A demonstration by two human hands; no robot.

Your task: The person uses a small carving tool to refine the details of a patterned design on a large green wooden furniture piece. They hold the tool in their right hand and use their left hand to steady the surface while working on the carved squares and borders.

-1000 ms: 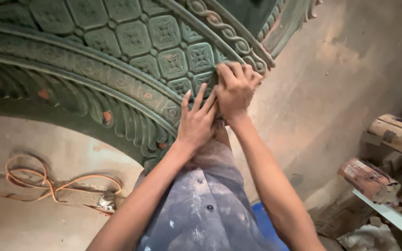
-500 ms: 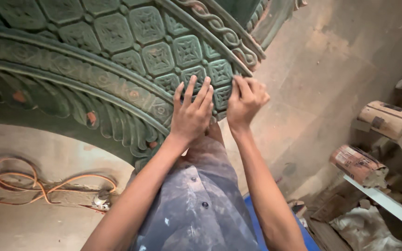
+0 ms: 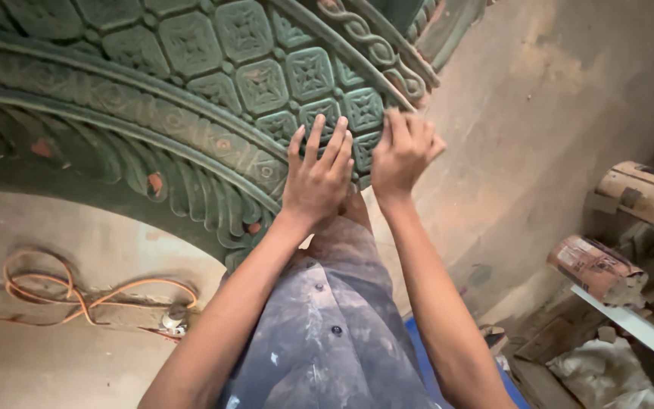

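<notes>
Dusty concrete floor [image 3: 584,98] fills the view below me, with a loop of orange cable [image 3: 77,295] lying at the lower left and a rolled paper-wrapped bundle [image 3: 596,269] beside a pale plank [image 3: 630,322] at the right. Across the top curves a large green carved arch panel with square relief tiles, a rope border and leaf moulding [image 3: 191,98]. I see my left hand [image 3: 318,178] pressed flat on the panel's lower edge, fingers spread over the square tiles. My right hand [image 3: 403,151] sits just beside it, fingers curled against a tile near the rope border; I cannot tell whether it pinches anything. The two hands are close but not touching. Below them I see a paint-speckled grey shirt [image 3: 327,333].
</notes>
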